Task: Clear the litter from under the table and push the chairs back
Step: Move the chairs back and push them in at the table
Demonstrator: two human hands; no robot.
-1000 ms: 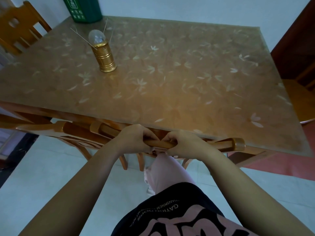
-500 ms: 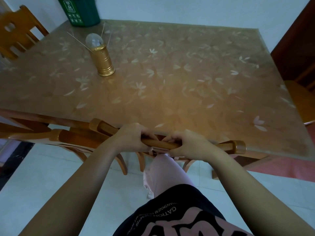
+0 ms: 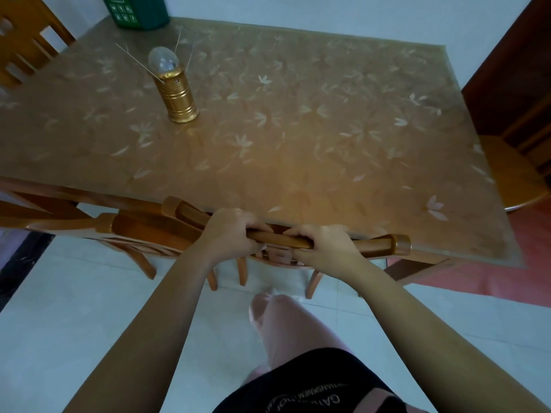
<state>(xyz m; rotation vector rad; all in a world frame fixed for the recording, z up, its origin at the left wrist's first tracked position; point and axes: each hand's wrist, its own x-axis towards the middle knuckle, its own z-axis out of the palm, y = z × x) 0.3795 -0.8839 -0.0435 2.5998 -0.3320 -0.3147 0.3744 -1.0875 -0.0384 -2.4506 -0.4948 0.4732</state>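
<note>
From my head view, my left hand (image 3: 231,234) and right hand (image 3: 323,244) are both clamped on the chair's top rail (image 3: 298,241), which sits at the worktop (image 3: 298,129) edge. Push harder and I'd likely pinch knuckles against that edge. Arms extended forward, wrists level, knuckles up.

Counts at the table

Four chairs (image 3: 372,248) (image 3: 128,231) (image 3: 26,40) (image 3: 512,174), one table (image 3: 298,129), one gold lamp (image 3: 179,96), one green bin (image 3: 137,10), two hands (image 3: 232,234) (image 3: 325,248).
</note>
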